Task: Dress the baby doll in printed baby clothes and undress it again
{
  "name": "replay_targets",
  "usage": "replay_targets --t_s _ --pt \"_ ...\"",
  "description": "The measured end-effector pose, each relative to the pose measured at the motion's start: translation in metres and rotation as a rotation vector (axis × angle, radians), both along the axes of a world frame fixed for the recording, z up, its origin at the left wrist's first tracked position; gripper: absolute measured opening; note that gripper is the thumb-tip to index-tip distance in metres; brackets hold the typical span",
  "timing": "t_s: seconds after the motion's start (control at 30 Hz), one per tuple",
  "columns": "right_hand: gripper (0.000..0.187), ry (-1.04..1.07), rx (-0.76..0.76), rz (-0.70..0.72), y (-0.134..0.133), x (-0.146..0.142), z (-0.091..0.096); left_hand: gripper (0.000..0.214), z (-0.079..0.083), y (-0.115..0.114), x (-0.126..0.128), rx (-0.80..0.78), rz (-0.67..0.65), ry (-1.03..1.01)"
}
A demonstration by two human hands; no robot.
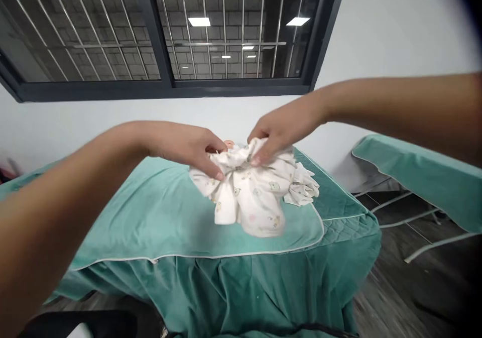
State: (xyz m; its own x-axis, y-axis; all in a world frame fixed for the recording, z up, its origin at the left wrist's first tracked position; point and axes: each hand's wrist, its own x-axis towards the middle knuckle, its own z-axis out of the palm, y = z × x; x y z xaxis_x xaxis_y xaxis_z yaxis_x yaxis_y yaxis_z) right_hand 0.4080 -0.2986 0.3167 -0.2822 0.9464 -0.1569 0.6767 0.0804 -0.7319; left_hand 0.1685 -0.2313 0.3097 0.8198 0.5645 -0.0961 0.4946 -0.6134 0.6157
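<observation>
A white baby garment (259, 202) with small animal prints hangs bunched up above the bed. My left hand (192, 147) pinches its gathered upper edge on the left, thumb in front. On the right, my right hand (280, 129) grips the same edge with thumb and fingers. The folds hide what kind of garment it is. Behind it, a small peach-coloured rounded thing (229, 143) peeks out, mostly covered. A second crumpled white printed cloth (302, 186) lies on the bed, just right of the held garment.
A light green sheet (150, 217) with white piping covers the bed, over a darker green skirt (226, 288). At the right stands a green-covered surface (422, 177) on pale metal legs. A dark-framed barred window (237, 88) is in the wall behind.
</observation>
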Motion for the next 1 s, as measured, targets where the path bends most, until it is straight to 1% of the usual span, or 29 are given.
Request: replay_targets --t_s 0.03,0.1,0.17,0.2,0.27,0.33,0.37,0.47,0.57,0.63,0.73,0.77,0.83,0.9,0.93,1.0 --pt "0.038 0.050 0.109 -0.071 0.007 0.003 0.008 0.017 0.009 -0.002 0.002 0.070 0.034 -0.013" --pt "0.039 0.136 0.304 -0.174 0.021 0.008 0.022 0.015 0.022 -0.003 0.006 0.150 0.088 -0.034" --pt "0.042 0.186 0.404 -0.238 0.030 0.014 0.032 0.015 0.031 -0.004 0.007 0.177 0.153 -0.058" --pt "0.046 0.200 0.412 -0.265 0.031 0.016 0.035 0.016 0.034 -0.005 0.006 0.187 0.186 -0.075" --pt "0.054 0.213 0.374 -0.319 0.028 0.019 0.037 0.022 0.038 -0.008 0.004 0.216 0.223 -0.105" --pt "0.060 0.199 0.320 -0.354 0.020 0.021 0.035 0.029 0.040 -0.012 0.002 0.248 0.222 -0.122" --pt "0.060 0.176 0.305 -0.354 0.015 0.021 0.032 0.029 0.041 -0.014 0.002 0.262 0.219 -0.134" --pt "0.052 0.059 0.340 -0.276 0.001 0.018 0.027 0.021 0.039 -0.016 0.001 0.300 0.222 -0.195" --pt "0.044 -0.057 0.412 -0.166 -0.014 0.010 0.028 0.021 0.034 -0.008 -0.001 0.343 0.202 -0.224" --pt "0.048 -0.133 0.403 -0.173 -0.025 0.005 0.031 0.026 0.031 0.004 -0.005 0.370 0.185 -0.188" --pt "0.057 -0.259 0.340 -0.248 -0.037 0.003 0.033 0.029 0.028 0.021 -0.015 0.413 0.185 -0.091" --pt "0.056 -0.301 0.323 -0.262 -0.039 0.004 0.032 0.028 0.027 0.025 -0.017 0.427 0.192 -0.066" --pt "0.045 -0.367 0.286 -0.259 -0.040 0.009 0.028 0.024 0.025 0.027 -0.021 0.447 0.209 -0.045" --pt "0.032 -0.374 0.256 -0.231 -0.039 0.012 0.020 0.023 0.020 0.022 -0.020 0.455 0.214 -0.079" --pt "0.028 -0.339 0.262 -0.220 -0.037 0.011 0.016 0.024 0.016 0.017 -0.017 0.450 0.210 -0.125" --pt "0.026 -0.189 0.331 -0.213 -0.032 0.007 0.007 0.028 0.004 0.007 -0.008 0.405 0.189 -0.280"
